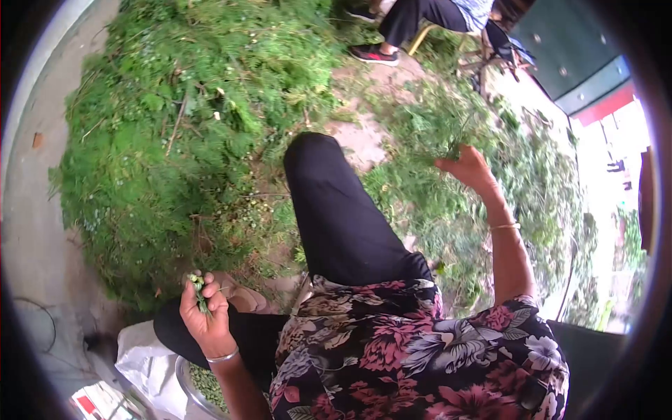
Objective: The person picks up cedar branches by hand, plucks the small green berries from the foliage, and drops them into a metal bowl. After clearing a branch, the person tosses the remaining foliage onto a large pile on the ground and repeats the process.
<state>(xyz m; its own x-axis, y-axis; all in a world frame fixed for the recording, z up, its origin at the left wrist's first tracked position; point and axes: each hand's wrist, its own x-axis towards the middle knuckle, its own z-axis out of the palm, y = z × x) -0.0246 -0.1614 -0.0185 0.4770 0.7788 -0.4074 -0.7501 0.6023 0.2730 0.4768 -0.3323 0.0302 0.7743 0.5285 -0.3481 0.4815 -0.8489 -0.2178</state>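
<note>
My left hand [204,315] is closed over my left thigh, around a small bunch of green seed clusters [199,287] whose thin stems poke out between the fingers. Out to the right, my right hand [467,169] is stretched over a spread of leafy cuttings [427,203]. Its thumb and fingers close about a feathery green sprig [455,143], which blends into the foliage behind. Below my left wrist, a metal basin [183,381] holds many small green seeds, partly covered by my forearm.
A big heap of feathery green branches [175,140] covers the ground ahead and left. My knee [315,157] rises between heap and cuttings. A white sack [148,357] stands beside the basin. Another person's shoe [374,54] and seat legs [420,38] are at the top. A green panel [570,52] stands upper right.
</note>
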